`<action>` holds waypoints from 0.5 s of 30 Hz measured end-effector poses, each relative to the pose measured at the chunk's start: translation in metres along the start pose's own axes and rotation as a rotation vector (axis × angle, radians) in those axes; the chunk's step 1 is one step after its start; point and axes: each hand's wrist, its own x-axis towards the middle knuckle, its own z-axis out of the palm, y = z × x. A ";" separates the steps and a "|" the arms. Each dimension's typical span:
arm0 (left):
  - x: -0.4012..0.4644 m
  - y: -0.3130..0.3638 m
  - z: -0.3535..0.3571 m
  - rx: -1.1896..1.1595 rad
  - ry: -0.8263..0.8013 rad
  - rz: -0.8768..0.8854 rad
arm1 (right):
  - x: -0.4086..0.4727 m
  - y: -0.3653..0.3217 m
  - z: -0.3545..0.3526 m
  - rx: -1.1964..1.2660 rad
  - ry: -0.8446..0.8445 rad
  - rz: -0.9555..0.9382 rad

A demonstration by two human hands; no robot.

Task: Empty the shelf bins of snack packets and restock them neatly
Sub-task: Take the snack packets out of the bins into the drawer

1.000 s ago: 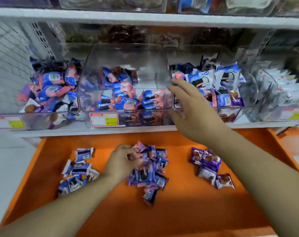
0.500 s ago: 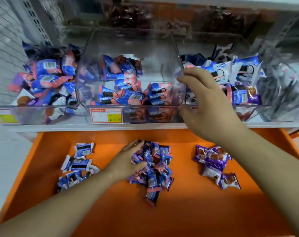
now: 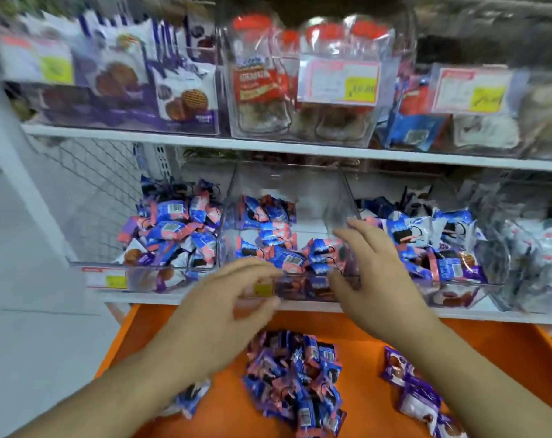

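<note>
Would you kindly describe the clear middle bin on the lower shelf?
The middle bin is clear plastic with tall sloping side walls and a low front lip, standing on the white lower shelf. Blue and pink snack packets half fill it. The left hand and right hand reach its front.

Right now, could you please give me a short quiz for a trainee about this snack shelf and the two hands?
1. True or false: both hands are at the front of the middle clear bin.
2. Which pile lies in the middle of the orange surface? A) pink-and-blue snack packets B) jars with red lids C) purple cookie bags
3. Fill in: the jars with red lids stand on the ___ shelf.

Key
1. True: the left hand and right hand both reach its front wall.
2. A: the pink-and-blue snack packets.
3. Upper.
</note>
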 end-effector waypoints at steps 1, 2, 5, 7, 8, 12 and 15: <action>0.006 -0.006 -0.008 0.020 0.072 0.005 | 0.000 -0.005 0.002 0.009 -0.031 -0.009; 0.014 -0.013 -0.015 0.057 0.132 0.010 | 0.002 -0.009 0.005 0.027 -0.057 -0.015; 0.034 -0.036 -0.024 0.182 0.149 -0.062 | 0.011 -0.018 0.012 0.082 -0.092 -0.005; 0.038 -0.051 -0.026 0.203 0.079 -0.147 | 0.033 -0.023 0.020 0.082 -0.102 0.000; 0.039 -0.057 -0.026 0.197 0.056 -0.155 | 0.049 -0.025 0.025 0.095 -0.114 0.003; 0.042 -0.068 -0.028 0.148 0.090 -0.098 | 0.129 -0.026 0.052 0.143 -0.273 0.111; 0.044 -0.070 -0.030 0.147 0.116 -0.088 | 0.179 -0.016 0.084 0.083 -0.370 0.200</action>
